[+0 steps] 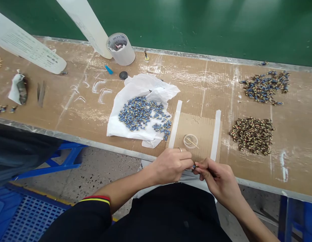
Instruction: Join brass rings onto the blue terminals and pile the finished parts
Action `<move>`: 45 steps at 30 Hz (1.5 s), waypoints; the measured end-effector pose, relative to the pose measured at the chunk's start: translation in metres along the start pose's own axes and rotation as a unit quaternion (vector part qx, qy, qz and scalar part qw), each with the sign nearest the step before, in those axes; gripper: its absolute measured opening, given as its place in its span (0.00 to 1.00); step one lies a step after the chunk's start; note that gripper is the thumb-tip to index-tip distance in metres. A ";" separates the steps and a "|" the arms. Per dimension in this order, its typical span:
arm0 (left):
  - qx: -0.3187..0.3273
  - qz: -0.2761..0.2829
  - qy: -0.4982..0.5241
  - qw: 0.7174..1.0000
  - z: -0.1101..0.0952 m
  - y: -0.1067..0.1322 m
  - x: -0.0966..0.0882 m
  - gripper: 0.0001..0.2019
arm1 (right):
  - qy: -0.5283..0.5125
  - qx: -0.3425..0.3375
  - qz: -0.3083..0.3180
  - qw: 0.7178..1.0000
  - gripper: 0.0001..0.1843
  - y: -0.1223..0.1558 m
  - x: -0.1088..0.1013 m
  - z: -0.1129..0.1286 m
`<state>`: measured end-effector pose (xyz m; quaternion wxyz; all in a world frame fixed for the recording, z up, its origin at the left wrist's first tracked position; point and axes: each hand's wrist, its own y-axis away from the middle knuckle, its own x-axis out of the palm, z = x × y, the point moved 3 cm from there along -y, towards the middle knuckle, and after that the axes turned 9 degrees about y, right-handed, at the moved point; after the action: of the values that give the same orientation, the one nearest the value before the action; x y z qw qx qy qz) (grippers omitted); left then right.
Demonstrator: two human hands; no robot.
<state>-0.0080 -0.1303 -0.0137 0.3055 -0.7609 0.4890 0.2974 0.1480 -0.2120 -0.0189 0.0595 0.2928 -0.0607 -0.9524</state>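
Note:
My left hand point(171, 165) and my right hand point(218, 179) meet at the near edge of the workbench point(70, 101). Both are closed in a pinch around one small blue part point(195, 165) held between the fingertips. A ring shows on my left hand. Just beyond the hands a small clear round dish point(190, 141) with a thin stick across it sits on a cardboard patch point(196, 127) taped at both sides. To the left, a heap of small blue parts point(143, 114) lies on a white sheet point(135, 94).
At the right lie a brown-and-cream heap of parts point(252, 134) and a blue-brown heap point(265, 86). A tape roll point(120, 48), white tubes point(27, 47), a black disc point(123, 75) and tweezers point(41, 93) lie at the back left. Blue crates point(25, 215) stand on the floor.

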 end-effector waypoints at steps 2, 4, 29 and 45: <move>0.001 0.002 -0.005 1.000 0.000 0.000 0.001 0.10 | 0.011 -0.007 0.003 1.000 0.11 -0.001 0.000 0.000; 0.001 0.015 -0.009 1.000 0.000 0.000 0.002 0.09 | 0.027 -0.010 0.009 1.000 0.11 -0.001 0.000 0.001; -0.036 0.021 0.090 0.995 0.000 -0.003 -0.008 0.11 | -0.085 0.055 -0.014 0.995 0.07 0.001 -0.002 -0.006; -0.032 0.028 0.223 0.974 0.003 -0.004 -0.015 0.13 | -0.154 0.001 -0.019 0.988 0.14 0.005 -0.007 -0.003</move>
<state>-0.0102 -0.1182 -0.0037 0.1559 -0.8035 0.5562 0.1439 0.1555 -0.2158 -0.0168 0.0309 0.1434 -0.0648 -0.9871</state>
